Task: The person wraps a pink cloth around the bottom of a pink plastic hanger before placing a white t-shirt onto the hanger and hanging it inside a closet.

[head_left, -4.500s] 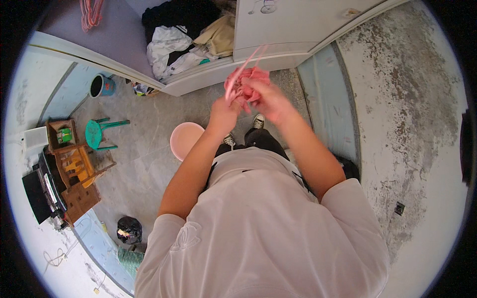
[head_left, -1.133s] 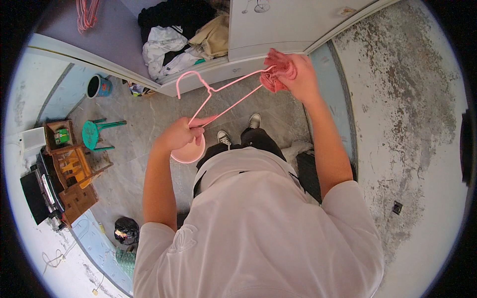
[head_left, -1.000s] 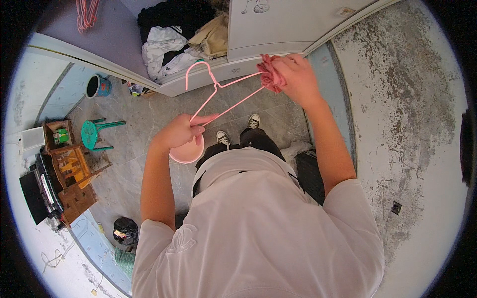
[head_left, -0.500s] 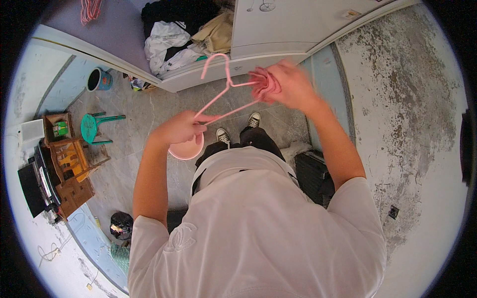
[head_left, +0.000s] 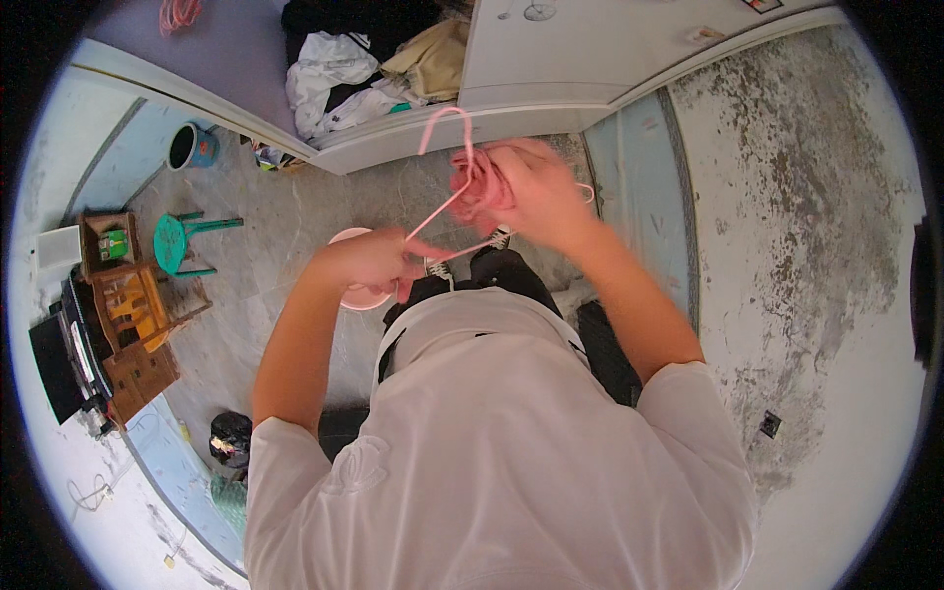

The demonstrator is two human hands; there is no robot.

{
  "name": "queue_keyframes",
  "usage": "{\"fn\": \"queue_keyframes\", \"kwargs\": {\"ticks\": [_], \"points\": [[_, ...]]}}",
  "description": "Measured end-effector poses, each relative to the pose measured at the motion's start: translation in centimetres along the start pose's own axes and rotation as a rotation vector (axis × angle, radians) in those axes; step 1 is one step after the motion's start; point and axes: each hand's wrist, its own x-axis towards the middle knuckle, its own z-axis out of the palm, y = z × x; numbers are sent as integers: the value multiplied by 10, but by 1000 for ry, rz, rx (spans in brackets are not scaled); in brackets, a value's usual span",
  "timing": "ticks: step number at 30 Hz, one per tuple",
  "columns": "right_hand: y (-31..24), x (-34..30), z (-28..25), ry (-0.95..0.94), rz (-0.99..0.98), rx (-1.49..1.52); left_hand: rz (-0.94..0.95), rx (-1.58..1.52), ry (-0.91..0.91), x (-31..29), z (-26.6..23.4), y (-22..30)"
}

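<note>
In front of my body, a pink clothes hanger point(head_left: 439, 213) is held up with its hook pointing away from me. My left hand point(head_left: 372, 262) is closed around the hanger's left end. A bunched pink cloth point(head_left: 478, 187) is gripped in my right hand point(head_left: 543, 199), against the hanger near the base of the hook. The hanger's right end sticks out past my right hand. Folds hide what kind of cloth it is. Partly behind my left hand, a pink basin point(head_left: 365, 297) shows lower down.
Ahead stands an open wardrobe with piled clothes point(head_left: 329, 74) and pink hangers point(head_left: 180, 14). To the left are a green stool point(head_left: 171, 244), a blue bin point(head_left: 193, 147), a wooden chair point(head_left: 133, 307) and a black bag point(head_left: 231, 437). A stained wall point(head_left: 787, 216) rises on the right.
My right hand and the pink cloth have moved left along the hanger toward the hook, so the hanger's right end now shows beyond the hand. My left hand keeps its hold.
</note>
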Motion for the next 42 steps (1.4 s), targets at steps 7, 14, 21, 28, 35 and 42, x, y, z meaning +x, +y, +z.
{"fn": "queue_keyframes", "kwargs": {"ticks": [7,14,21,28,35,42], "points": [[36,-13,-35,-325,101,-139,29,-44,-4,-43,-24,0],[75,-32,-37,-238,164,-55,-75,-188,78,-60,-28,-19],[28,-13,-8,-325,77,27,-73,-23,12,-37,-16,-17],[8,6,-13,-429,210,121,-48,-114,-19,-41,-19,-12],[-16,16,19,-218,114,185,-99,-10,-75,-23,-7,-2],[36,-1,-25,-302,108,83,50,-69,42,-53,-26,-19]]}}
